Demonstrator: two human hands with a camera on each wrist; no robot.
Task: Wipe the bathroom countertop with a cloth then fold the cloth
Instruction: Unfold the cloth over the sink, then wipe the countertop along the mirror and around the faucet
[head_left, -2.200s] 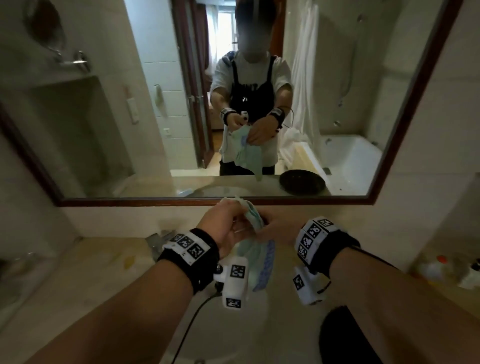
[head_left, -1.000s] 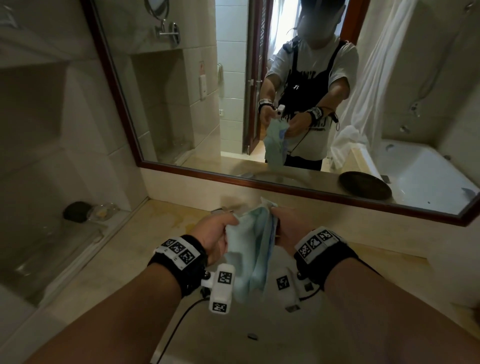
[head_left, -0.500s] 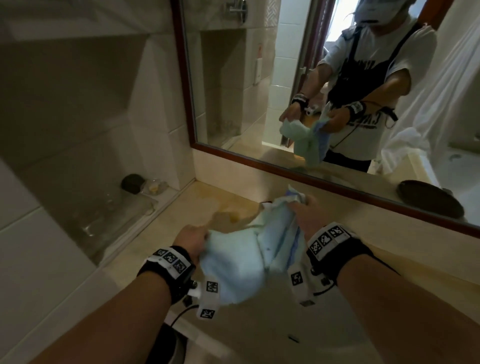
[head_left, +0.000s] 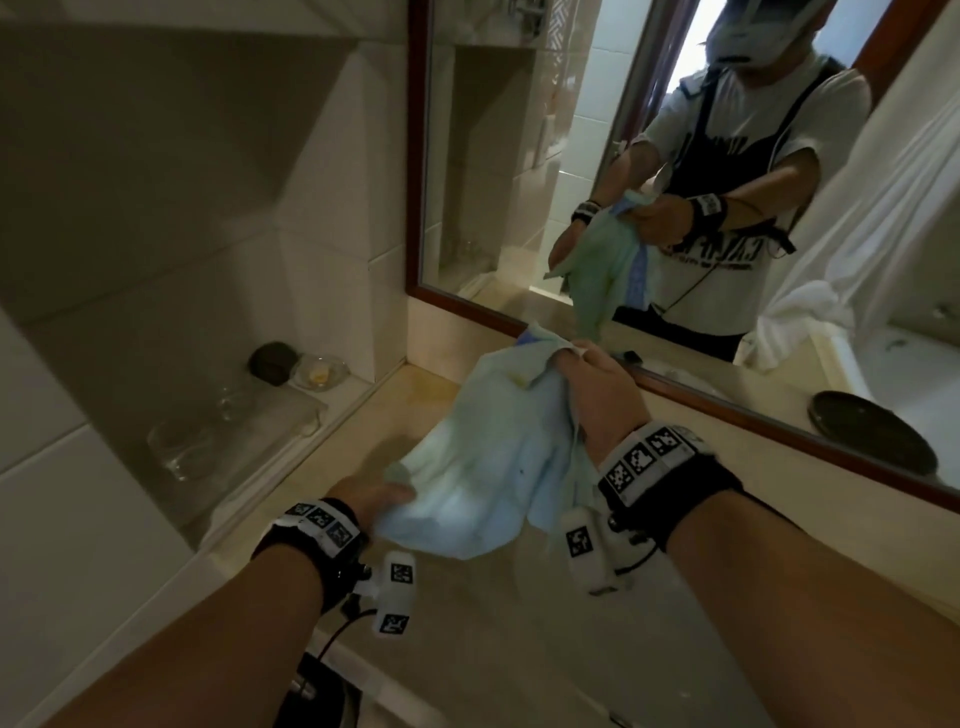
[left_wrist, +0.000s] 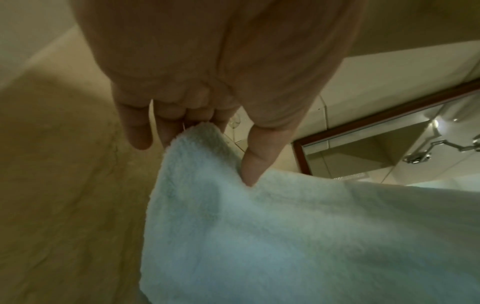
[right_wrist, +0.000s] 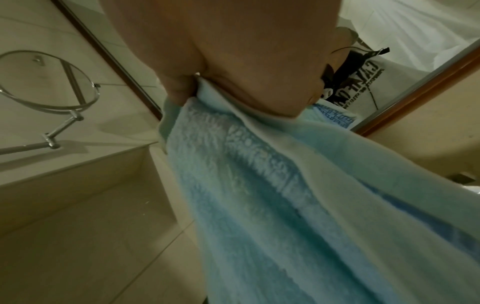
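Note:
A pale blue-green terry cloth (head_left: 493, 457) hangs spread between my two hands above the beige stone countertop (head_left: 363, 457). My left hand (head_left: 369, 493) pinches its near lower corner; the left wrist view shows the cloth (left_wrist: 259, 226) caught between my thumb and fingers (left_wrist: 202, 131). My right hand (head_left: 597, 395) grips the far upper edge, higher and nearer the mirror. In the right wrist view my right hand (right_wrist: 233, 82) bunches the cloth (right_wrist: 285, 195), whose darker blue patterned band shows.
A wood-framed mirror (head_left: 727, 405) runs along the back wall and reflects me. A recessed ledge on the left holds drinking glasses (head_left: 182, 452), a small glass dish (head_left: 319, 371) and a dark round object (head_left: 272, 361). A dark round dish (head_left: 872, 439) sits at the right.
My view swung left toward the counter's left end. The cloth, first bunched between close hands, is now pulled open, my left hand lower and nearer, my right hand higher.

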